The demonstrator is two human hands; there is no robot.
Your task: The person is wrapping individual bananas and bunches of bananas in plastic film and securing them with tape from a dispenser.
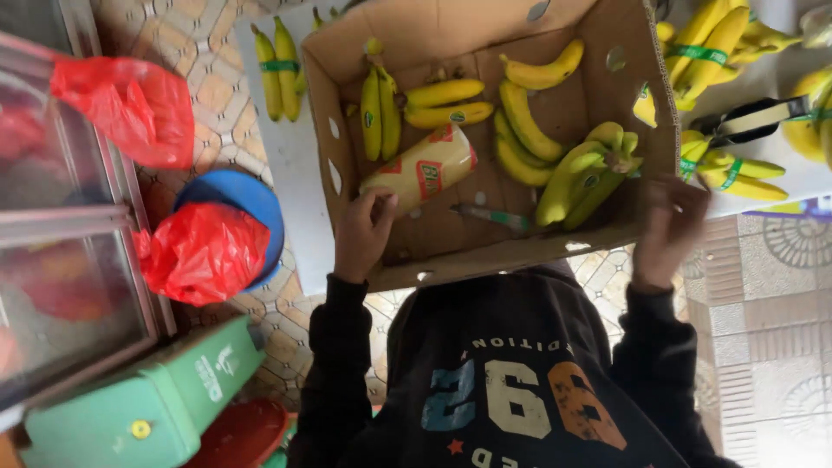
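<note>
Both hands, left (pixel 362 232) and right (pixel 669 227), grip a cardboard box (pixel 485 253) holding bananas (pixel 529 121).

Black long-sleeved sweatshirt, chest print in blue, cream, orange; bare hands.

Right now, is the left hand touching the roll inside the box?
Touching. The head view shows the left hand with its fingers on the lower end of the yellow roll, which lies on the floor of the cardboard box.

bananas (pixel 529 121) and tape roll (pixel 420 169) in cardboard box (pixel 485 251), more bananas (pixel 279 69) left
</note>
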